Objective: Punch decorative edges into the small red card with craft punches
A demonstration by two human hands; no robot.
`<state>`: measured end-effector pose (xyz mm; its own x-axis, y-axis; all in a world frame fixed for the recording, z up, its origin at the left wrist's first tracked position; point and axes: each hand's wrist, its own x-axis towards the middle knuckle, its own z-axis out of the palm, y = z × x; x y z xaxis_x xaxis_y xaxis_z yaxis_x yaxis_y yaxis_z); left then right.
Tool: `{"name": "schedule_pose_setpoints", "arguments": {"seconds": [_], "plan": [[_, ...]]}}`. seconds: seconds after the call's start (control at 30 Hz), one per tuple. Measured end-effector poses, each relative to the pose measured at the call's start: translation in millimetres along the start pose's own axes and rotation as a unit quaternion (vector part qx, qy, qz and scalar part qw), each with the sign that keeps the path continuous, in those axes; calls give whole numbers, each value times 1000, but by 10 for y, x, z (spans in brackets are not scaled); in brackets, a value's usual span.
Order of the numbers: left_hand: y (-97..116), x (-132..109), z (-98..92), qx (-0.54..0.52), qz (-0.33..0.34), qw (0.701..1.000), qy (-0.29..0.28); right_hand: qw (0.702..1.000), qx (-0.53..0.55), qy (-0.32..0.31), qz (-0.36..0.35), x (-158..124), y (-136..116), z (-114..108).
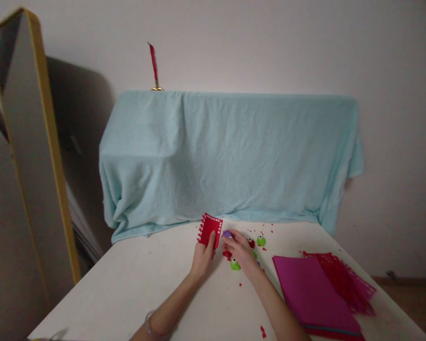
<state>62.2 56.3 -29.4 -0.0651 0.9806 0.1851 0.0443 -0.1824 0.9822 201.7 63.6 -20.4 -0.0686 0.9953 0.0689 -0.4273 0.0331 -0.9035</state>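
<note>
My left hand point(203, 258) is closed on a piece of red paper point(209, 231), thumb on top. Rows of small punched holes run along the paper's top and right edges, and little cut bits stick out on its left edge. In my right hand point(239, 248) is a small purple paper punch point(227, 234), pinched in the fingers close to the paper's right edge. Below and beside that hand lie several small punches with eye-like spots, among them a green punch point(235, 264), another green punch point(261, 240) and a red punch point(227, 254), partly hidden.
A stack of magenta paper point(314, 291) lies at the right, beside punched red paper strips point(344, 279). Red scraps point(263, 331) dot the white table point(128, 289). A light blue cloth point(234, 151) hangs at the back; a gold-framed mirror point(46, 118) leans at left.
</note>
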Motion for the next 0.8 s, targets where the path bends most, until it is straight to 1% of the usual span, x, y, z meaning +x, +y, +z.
{"name": "schedule_pose_setpoints", "arguments": {"seconds": [0.07, 0.13, 0.23, 0.3, 0.47, 0.63, 0.7, 0.8], "plan": [[13, -20, -7, 11, 21, 1000, -14, 999, 48, -22, 13, -38, -65, 33], [32, -32, -22, 24, 40, 999, -29, 998, 61, -29, 13, -67, -116, 54], [60, -36, -43, 47, 48, 997, -39, 999, 42, -33, 5, -84, -147, 63], [71, -34, -51, 58, 50, 996, -36, 999, 30, -39, 8, -80, -137, 60], [86, -35, -53, 68, 68, 995, -35, 998, 32, -47, 12, -72, -102, 55], [103, -40, -48, 80, 85, 993, -34, 998, 27, -49, 3, -94, -137, 77], [115, -42, -46, 82, 90, 992, -33, 999, 12, -43, 0, -90, -141, 77], [133, -45, -43, 89, 94, 991, -41, 998, -40, -39, -7, -68, -114, 51]]}}
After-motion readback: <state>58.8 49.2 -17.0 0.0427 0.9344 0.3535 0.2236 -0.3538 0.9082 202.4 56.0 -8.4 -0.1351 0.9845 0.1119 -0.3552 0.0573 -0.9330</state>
